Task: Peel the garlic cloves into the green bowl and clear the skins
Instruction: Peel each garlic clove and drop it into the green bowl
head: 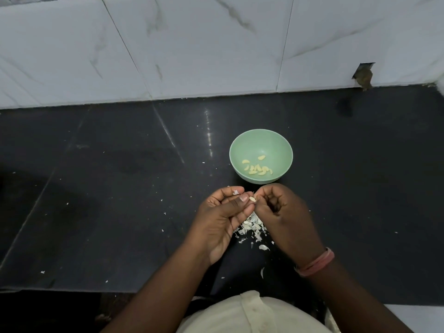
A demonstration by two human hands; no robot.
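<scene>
Garlic clove (pixel 252 199), pale and small, sits between the two hands just in front of the bowl (pixel 242 150), over the dark counter (pixel 120 188). Left hand (pixel 225 212) holds it at the thumb tip, fingers curled inward, with a scrap of skin (pixel 236 192) caught at the forefinger. Right hand (pixel 281 207) pinches the clove's other end with curled fingers; a pink band (pixel 317 261) circles that wrist. Bowl is green, upright, and holds several peeled cloves (pixel 258 168) lying loose at its bottom. Skins (pixel 252 228) lie in a white heap on the counter below and between the hands, with a few stray flakes scattered further left and toward the person's body. Behind the bowl, well apart, the counter meets a white marbled wall (pixel 192 44).
</scene>
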